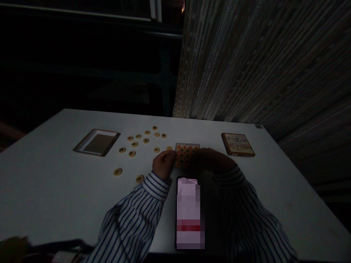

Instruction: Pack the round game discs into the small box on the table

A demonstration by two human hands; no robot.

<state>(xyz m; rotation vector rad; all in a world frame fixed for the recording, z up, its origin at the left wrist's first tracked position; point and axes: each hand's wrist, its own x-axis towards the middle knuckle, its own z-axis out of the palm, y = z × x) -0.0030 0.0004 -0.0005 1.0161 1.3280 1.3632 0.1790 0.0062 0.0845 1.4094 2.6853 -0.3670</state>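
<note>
A small clear box of xiangqi pieces (183,155), with red characters on round discs set in rows, lies at the middle of the table. My left hand (163,163) is closed, with thumb and fingertips on the box's left edge. Over the box's right side reaches my right hand (212,160), in deep shadow; its fingers are too dark to make out, and it covers part of the rows. Several loose xiangqi pieces (132,153) with dark characters lie scattered left of the box, some blank side up. One piece (169,148) sits just beyond my left hand.
A phone (188,208) with a lit screen lies between my forearms. At the left is an open, shallow box part (96,142). A printed cardboard box (238,144) rests at the right. Behind the white table (55,175) hangs a pleated curtain (233,62).
</note>
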